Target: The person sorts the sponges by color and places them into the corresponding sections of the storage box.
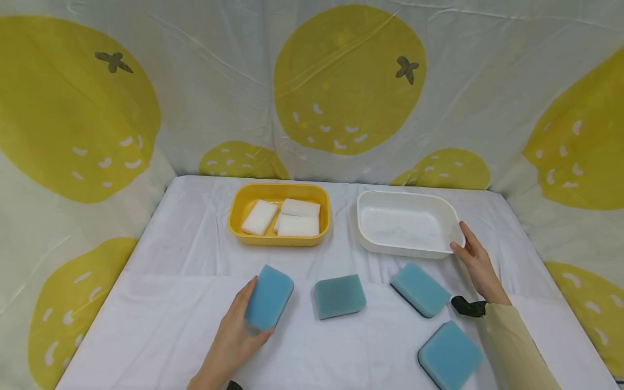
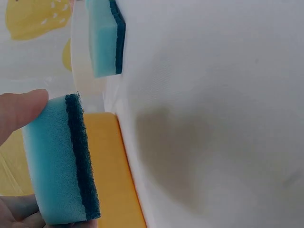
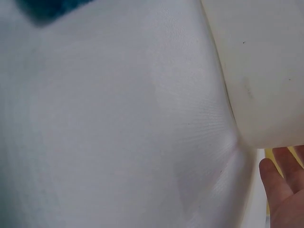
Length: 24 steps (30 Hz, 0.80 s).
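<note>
My left hand point(image 1: 235, 330) grips a blue sponge point(image 1: 269, 298) between thumb and fingers. Its dark scouring layer faces the table in the left wrist view, where the sponge point(image 2: 57, 161) is raised over the white cloth and a shadow falls beneath. At the right end of a white plastic basin point(image 1: 409, 250), my right hand point(image 1: 480, 265) touches the corner, thumb at the front and fingers along the side. Those fingers point(image 3: 274, 183) look straight in the right wrist view. Only smooth white plastic shows inside the basin.
A yellow basin point(image 1: 280, 241) holds several white sponge blocks point(image 1: 298, 226) left of the white one. In front lie a greenish-blue sponge point(image 1: 339, 296) and two blue sponges, one near the white basin point(image 1: 421, 290) and one closer point(image 1: 449, 356). A lemon-print curtain point(image 1: 219, 81) hangs behind.
</note>
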Each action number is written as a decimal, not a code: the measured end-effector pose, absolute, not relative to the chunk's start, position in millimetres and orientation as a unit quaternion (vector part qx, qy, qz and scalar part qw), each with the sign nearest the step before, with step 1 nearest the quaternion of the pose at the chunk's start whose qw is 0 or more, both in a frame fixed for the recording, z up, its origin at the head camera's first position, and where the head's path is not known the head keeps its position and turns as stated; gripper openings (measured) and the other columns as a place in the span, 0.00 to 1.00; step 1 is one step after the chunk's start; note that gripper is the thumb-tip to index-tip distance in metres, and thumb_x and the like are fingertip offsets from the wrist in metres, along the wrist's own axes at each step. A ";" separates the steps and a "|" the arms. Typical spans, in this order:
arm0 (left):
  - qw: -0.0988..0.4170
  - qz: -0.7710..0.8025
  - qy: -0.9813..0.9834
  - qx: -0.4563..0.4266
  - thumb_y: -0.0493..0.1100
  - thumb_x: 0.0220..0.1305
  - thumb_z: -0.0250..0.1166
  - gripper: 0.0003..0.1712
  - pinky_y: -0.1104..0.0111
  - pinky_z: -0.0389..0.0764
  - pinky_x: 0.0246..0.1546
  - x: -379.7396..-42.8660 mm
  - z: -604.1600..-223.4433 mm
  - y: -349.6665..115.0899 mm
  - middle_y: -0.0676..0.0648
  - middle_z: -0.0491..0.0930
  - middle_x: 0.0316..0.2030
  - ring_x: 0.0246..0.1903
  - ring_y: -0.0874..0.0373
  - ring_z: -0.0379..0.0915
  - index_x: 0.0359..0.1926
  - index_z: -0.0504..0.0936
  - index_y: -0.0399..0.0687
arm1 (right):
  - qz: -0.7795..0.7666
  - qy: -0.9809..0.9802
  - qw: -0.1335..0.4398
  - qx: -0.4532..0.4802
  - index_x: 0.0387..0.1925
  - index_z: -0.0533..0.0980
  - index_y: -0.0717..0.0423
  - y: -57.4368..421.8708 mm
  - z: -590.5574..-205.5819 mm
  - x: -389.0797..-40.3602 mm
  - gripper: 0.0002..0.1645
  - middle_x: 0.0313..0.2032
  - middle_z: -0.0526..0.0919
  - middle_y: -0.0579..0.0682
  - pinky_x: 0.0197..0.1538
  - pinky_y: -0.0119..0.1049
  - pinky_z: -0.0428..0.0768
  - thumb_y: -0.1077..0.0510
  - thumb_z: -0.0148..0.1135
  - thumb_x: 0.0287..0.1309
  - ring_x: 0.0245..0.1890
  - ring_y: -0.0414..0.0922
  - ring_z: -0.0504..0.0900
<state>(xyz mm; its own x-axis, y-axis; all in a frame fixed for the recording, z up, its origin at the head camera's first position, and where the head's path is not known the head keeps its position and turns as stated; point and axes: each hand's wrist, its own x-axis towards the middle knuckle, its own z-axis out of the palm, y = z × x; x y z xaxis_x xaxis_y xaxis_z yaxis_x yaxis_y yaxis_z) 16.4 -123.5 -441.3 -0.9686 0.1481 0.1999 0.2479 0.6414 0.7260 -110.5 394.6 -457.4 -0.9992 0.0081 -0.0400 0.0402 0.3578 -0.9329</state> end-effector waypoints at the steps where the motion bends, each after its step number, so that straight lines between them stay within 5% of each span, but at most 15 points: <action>1: 0.057 -0.411 -0.903 -0.110 0.34 0.39 0.80 0.62 0.45 0.76 0.47 14.5 -439.8 -122.8 0.37 0.63 0.64 0.56 0.40 0.67 0.73 0.54 0.42 | -0.567 0.823 0.014 0.013 0.75 0.34 0.49 394.5 -457.5 -110.5 0.42 0.74 0.30 0.49 0.62 0.16 0.50 0.54 0.46 0.73 0.72 0.45 0.32; 24: 0.000 -0.439 -0.879 -0.187 0.38 0.46 0.78 0.58 0.49 0.74 0.52 -26.0 -416.7 -100.0 0.38 0.58 0.68 0.60 0.42 0.64 0.73 0.52 0.42 | -0.573 0.819 0.013 0.013 0.75 0.34 0.50 396.8 -460.2 -110.5 0.41 0.74 0.29 0.48 0.62 0.16 0.52 0.55 0.45 0.73 0.72 0.46 0.32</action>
<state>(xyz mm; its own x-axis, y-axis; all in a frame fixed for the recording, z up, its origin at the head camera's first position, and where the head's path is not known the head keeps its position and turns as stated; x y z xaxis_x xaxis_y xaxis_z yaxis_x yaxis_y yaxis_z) -26.0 -100.0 -416.7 -0.9303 0.3280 0.1644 0.3285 0.5450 0.7714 -110.5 396.8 -460.2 -0.9993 0.0069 -0.0372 0.0373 0.3426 -0.9387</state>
